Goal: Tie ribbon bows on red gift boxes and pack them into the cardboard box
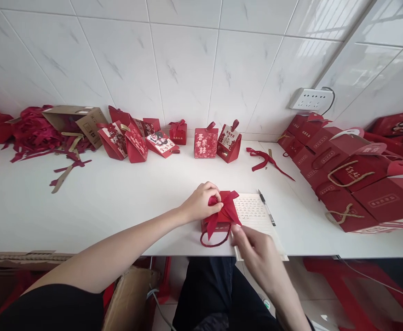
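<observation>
A small red gift box with a dark red rope handle stands near the front edge of the white table. On its top is a red ribbon bow with loose tails. My left hand pinches a loop of the ribbon from the left side. My right hand, slightly blurred, closes its thumb and forefinger at a ribbon tail at the box's front right corner. Beneath and to the right of the box lies a sheet of handwritten paper, with a pen along its right side.
Small red boxes stand along the tiled wall. Stacked red boxes with handles fill the right side. A ribbon pile and an open cardboard carton are at the back left. Loose ribbon lies right of centre, below a power strip.
</observation>
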Available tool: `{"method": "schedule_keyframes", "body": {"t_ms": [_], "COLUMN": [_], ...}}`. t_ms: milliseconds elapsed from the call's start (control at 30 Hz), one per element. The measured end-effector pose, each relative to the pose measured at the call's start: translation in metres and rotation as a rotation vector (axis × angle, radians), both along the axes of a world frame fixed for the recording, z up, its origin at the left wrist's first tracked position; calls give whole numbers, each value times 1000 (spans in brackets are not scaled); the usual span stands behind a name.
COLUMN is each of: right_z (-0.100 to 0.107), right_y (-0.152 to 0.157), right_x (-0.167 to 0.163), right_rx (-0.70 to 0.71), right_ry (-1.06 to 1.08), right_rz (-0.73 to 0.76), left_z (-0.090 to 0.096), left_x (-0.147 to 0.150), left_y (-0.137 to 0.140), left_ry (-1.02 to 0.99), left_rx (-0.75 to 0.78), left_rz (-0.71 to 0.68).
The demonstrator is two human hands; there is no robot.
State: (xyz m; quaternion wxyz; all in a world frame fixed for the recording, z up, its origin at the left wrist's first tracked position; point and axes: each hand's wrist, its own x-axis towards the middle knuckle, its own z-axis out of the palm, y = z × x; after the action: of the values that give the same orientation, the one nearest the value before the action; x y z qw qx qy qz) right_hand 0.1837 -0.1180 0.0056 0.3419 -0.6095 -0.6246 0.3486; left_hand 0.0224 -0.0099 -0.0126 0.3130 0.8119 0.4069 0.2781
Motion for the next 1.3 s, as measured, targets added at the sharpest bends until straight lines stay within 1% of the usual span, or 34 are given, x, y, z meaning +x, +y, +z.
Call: {"method": "schedule_keyframes", "body": {"t_ms": [67,100,167,233,300,633,900,1300], "right_z": [-7,-13,-27,-38,-44,-46,-44,-47], "right_y": [1,3,9,14,16,11,8,9], "right_x": [-12,-18,-28,-35,-39,-49,-55,-58], "right_rx": [-110,-164,-230,-232,-193,-92,-104,-92], "right_ry": [56,105,234,359,420,356,385,372], "right_rz": [130,167,187,179,162,155,193,191], "left_z": [0,-1,-2,-3,-3,-4,-5,-3], "left_x": [-1,-1,-3,-4,-4,-4,-4,-3], "left_y": [-1,-1,-1,-1,0,3,1,1], "left_ry": [-8,-12,-19,-26,-28,-31,-8,-1], "left_rx": [10,14,19,22,20,-65,-74,-77], "left_rz": [-5,-9,-17,-21,-21,-8,-13,-9]}}
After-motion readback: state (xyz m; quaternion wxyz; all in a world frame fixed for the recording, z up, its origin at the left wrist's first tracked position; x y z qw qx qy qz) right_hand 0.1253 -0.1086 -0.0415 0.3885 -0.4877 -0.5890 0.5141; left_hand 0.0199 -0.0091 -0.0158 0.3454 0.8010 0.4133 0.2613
